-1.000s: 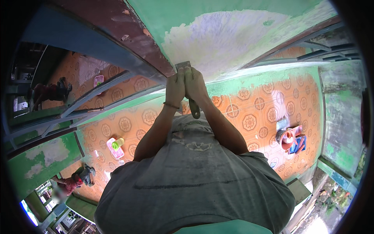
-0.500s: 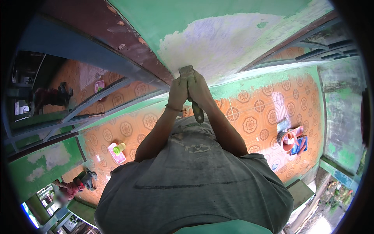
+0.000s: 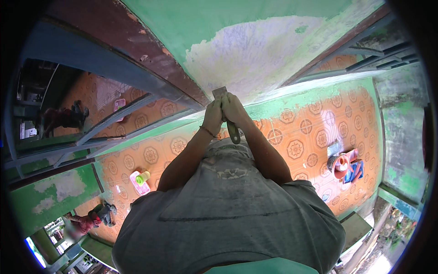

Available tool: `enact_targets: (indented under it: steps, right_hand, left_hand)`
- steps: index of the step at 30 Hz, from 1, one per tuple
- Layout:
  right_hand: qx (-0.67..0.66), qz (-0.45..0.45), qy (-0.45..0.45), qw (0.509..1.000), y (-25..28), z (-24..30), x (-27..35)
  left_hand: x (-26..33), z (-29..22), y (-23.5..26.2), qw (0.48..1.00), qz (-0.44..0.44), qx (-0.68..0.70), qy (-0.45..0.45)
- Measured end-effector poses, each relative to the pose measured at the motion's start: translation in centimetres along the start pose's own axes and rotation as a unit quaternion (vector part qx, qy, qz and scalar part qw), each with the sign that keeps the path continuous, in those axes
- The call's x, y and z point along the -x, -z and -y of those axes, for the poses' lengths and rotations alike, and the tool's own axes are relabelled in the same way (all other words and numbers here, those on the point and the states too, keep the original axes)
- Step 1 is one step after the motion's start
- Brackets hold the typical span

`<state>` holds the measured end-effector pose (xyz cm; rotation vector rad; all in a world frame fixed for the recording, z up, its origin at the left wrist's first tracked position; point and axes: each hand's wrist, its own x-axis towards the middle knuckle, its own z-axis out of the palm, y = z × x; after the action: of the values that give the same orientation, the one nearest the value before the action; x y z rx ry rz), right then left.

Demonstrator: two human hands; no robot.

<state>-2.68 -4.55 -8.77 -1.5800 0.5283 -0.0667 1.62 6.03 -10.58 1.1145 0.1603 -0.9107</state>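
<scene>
Both of my hands are wrapped round a scraper (image 3: 233,133) with a flat metal blade and a dark handle that has a hole near its end. My left hand (image 3: 212,117) and my right hand (image 3: 234,109) press together, the thumbs up by the blade. The blade's edge lies at the lower part of a wall (image 3: 260,50), where a large pale patch shows bare of the green paint (image 3: 182,18). Whether the edge touches the surface, I cannot tell. The handle's end sticks out below my right hand.
Windows with blue-grey frames (image 3: 114,112) flank the wall, edged by a brown post (image 3: 114,36). On the patterned orange tiles stand a pink tray (image 3: 139,186) with a green-lidded container, and a bucket (image 3: 340,166) beside a blue tray. Another person (image 3: 86,223) is at the far left.
My hands and the scraper have shifted slightly down, the blade lower on the pale patch. My grip looks the same. The view has turned a little.
</scene>
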Motion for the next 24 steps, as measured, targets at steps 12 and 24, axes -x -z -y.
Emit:
enact_targets:
  steps: [12,24]
  right_hand:
    - [-0.03,0.042,-0.006,0.999,2.5,12.5,2.8]
    - [-0.112,0.011,0.26,0.959,3.1,20.5,5.9]
  left_hand:
    - [4.6,-7.9,-6.4,0.993,-0.026,-0.039,-0.112]
    - [10.4,-15.7,-10.8,0.925,0.114,-0.077,-0.354]
